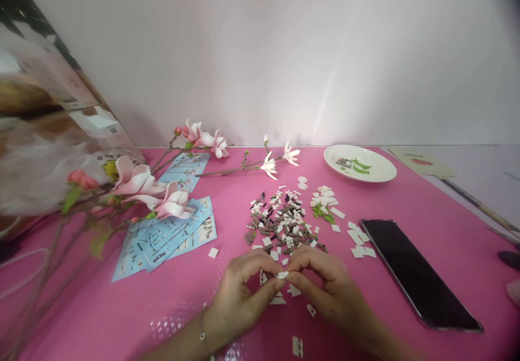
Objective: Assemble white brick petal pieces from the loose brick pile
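The left hand point(248, 290) and the right hand point(327, 285) both pinch one small white piece point(282, 275) between their fingertips, so each grip is closed on it, low over the pink worktop point(260, 185). Just past the hands is a messy pile of little brown, white and black bits point(284, 220), with a big black phone point(418, 274) to the right of it. Pink toy flowers point(142, 187) and blue papers point(170, 239) are on the left, and a white plate point(382, 168) with green bits in it is at the back right.
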`<state>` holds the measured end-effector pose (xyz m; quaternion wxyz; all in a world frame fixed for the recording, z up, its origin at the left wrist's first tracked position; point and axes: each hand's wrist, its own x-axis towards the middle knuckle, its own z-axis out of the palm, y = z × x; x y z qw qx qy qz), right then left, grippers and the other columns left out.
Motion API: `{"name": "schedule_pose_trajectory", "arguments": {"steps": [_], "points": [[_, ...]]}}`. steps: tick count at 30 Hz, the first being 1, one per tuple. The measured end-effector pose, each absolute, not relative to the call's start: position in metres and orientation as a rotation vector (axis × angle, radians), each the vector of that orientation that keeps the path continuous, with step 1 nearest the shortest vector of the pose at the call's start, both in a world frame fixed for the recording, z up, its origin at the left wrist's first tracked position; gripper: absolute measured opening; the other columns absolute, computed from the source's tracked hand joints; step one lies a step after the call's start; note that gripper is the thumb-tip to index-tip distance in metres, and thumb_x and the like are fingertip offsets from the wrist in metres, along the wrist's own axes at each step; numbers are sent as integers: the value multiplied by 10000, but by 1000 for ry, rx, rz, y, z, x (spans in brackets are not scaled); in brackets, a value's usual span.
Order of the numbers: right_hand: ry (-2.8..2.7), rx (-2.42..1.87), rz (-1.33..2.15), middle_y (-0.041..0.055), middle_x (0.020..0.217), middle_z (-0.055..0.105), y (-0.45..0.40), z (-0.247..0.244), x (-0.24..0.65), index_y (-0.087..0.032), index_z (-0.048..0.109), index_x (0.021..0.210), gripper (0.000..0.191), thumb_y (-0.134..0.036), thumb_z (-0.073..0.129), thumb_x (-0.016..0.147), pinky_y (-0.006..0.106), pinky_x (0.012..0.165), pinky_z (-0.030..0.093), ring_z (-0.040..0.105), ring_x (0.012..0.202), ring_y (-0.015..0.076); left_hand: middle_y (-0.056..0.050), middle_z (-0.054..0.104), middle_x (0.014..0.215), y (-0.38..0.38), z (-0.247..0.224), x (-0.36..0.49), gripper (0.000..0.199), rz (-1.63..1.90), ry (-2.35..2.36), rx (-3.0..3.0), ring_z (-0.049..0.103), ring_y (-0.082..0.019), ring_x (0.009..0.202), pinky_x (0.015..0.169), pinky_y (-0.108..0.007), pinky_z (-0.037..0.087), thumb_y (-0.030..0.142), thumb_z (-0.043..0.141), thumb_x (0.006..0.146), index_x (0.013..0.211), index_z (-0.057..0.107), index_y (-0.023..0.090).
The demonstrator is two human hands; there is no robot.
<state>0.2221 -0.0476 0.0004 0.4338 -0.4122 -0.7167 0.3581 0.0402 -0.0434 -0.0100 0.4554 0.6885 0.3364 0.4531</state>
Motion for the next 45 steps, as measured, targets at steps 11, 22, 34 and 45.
{"name": "schedule_pose_trajectory", "arguments": {"steps": [11,22,34,45], "points": [[-1775,-1032,873,7,645,618,-48,-2,222,-177,593,694,112,-178,594,806,217,572,460,586,608,124,-59,667,785,-43,-14,41,74,1138,799,1699,610,-164,737,669,-254,474,185,641,830,883,689,166],[-1776,-1042,848,-1,613,609,-49,-1,219,-176,586,676,108,-160,590,782,207,541,447,572,567,115,-66,666,763,-44,-9,40,71,1119,819,1699,611,-162,709,646,-250,470,197,629,839,842,684,153],[-1629,-1104,1114,8,659,581,-49,0,221,-167,607,705,175,-273,574,840,216,572,433,538,618,120,-67,666,766,-44,-10,42,120,1085,874,1446,605,-163,705,647,-259,472,263,652,824,798,690,152],[-1629,-1218,1137,3,629,590,-49,7,217,-162,618,671,199,-318,613,794,218,566,419,527,598,118,-50,667,760,-42,-16,45,157,982,859,1177,600,-147,699,649,-248,475,289,721,763,827,713,146]]}}
